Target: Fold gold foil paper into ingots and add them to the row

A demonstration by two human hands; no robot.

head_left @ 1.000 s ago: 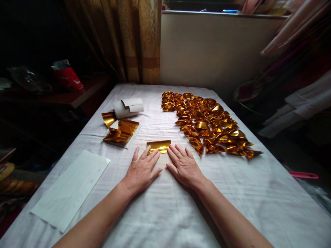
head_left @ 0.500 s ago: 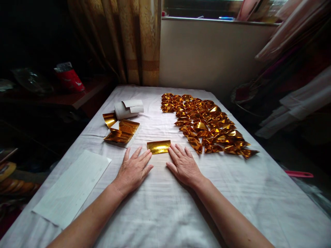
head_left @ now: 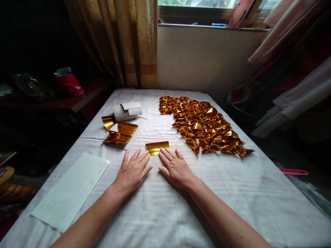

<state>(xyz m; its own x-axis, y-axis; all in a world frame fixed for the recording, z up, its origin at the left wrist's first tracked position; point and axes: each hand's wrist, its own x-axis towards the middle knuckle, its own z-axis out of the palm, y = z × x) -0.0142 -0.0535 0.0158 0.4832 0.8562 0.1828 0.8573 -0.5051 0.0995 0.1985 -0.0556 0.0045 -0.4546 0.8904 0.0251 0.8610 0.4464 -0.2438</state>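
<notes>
A small strip of shiny gold foil paper (head_left: 155,146) lies flat on the white cloth, with a crease along its length. My left hand (head_left: 133,168) rests palm down, fingers stretched out, its fingertips at the strip's lower left corner. My right hand (head_left: 176,167) also lies flat with fingers apart, its fingertips on the strip's lower right edge. To the right, several folded gold foil pieces (head_left: 198,126) sit in rows. Loose gold foil sheets (head_left: 124,133) lie at the left, beside a curled white paper roll (head_left: 126,111).
A pale paper sheet (head_left: 72,191) lies at the left of the white-covered table (head_left: 160,213). A dark side table holds a red container (head_left: 69,83). Behind are a gold curtain (head_left: 137,41) and a wall; clothes (head_left: 292,100) hang at the right, near a pink handle (head_left: 294,172).
My right hand has slid left along the foil strip, its fingers now over the strip's lower edge. My left hand stays about where it was. The camera view has shifted slightly.
</notes>
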